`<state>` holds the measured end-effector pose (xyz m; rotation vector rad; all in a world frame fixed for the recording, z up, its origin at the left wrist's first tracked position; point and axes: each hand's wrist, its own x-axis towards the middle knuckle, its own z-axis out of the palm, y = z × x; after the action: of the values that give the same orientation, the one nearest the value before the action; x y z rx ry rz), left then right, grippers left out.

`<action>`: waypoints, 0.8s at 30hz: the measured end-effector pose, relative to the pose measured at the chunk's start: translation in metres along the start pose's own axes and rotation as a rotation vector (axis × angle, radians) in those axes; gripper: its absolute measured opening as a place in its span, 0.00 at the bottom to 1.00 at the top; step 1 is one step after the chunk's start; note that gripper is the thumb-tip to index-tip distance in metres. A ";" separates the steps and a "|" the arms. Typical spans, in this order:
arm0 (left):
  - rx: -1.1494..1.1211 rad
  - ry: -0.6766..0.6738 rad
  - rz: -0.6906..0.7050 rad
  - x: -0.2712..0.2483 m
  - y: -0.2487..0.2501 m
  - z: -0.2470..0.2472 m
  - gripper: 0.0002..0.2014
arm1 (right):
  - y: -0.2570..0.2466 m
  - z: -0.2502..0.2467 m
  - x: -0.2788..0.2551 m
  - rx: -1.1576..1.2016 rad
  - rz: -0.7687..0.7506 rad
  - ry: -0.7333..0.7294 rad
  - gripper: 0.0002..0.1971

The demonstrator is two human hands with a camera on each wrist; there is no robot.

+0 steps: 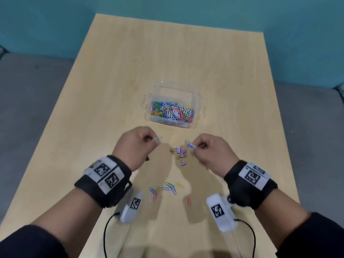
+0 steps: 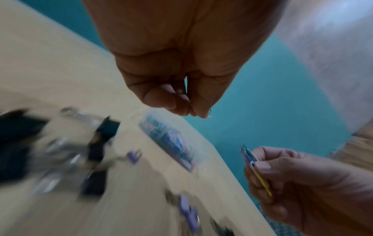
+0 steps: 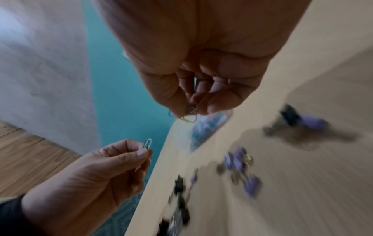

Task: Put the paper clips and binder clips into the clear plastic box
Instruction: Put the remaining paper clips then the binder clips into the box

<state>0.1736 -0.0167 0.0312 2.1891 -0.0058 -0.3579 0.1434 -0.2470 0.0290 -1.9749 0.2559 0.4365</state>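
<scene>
The clear plastic box (image 1: 149, 108) stands mid-table, holding several coloured paper clips. My left hand (image 1: 149, 141) hovers just short of it and pinches a blue-green paper clip (image 1: 158, 138), also seen in the right wrist view as a paper clip (image 3: 147, 143). My right hand (image 1: 195, 146) pinches a small bunch of paper clips (image 1: 190, 144), blue, pink, white and yellow paper clips (image 2: 250, 158) in the left wrist view. Purple binder clips (image 1: 181, 155) lie on the table between the hands. Loose paper clips (image 1: 163, 190) lie nearer me.
The wooden table (image 1: 186, 62) has teal wall behind it and grey floor at both sides. Black binder clips (image 2: 101, 143) show blurred in the left wrist view, under my left hand. Cables (image 1: 106, 239) trail from the wrist cameras over the near table edge.
</scene>
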 end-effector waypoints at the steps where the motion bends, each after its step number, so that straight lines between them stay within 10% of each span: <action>1: 0.060 0.034 0.028 0.012 0.009 -0.005 0.06 | -0.011 -0.005 0.010 -0.039 -0.047 0.030 0.06; 10: 0.377 0.046 0.096 0.080 0.047 -0.003 0.15 | -0.067 -0.010 0.085 -0.459 -0.107 0.132 0.12; 24: 0.482 -0.360 -0.008 -0.108 -0.059 0.032 0.17 | 0.063 0.050 -0.091 -0.741 0.082 -0.191 0.10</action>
<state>0.0543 0.0083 -0.0056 2.5624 -0.3108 -0.8200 0.0277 -0.2295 -0.0043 -2.6215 0.0488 0.8592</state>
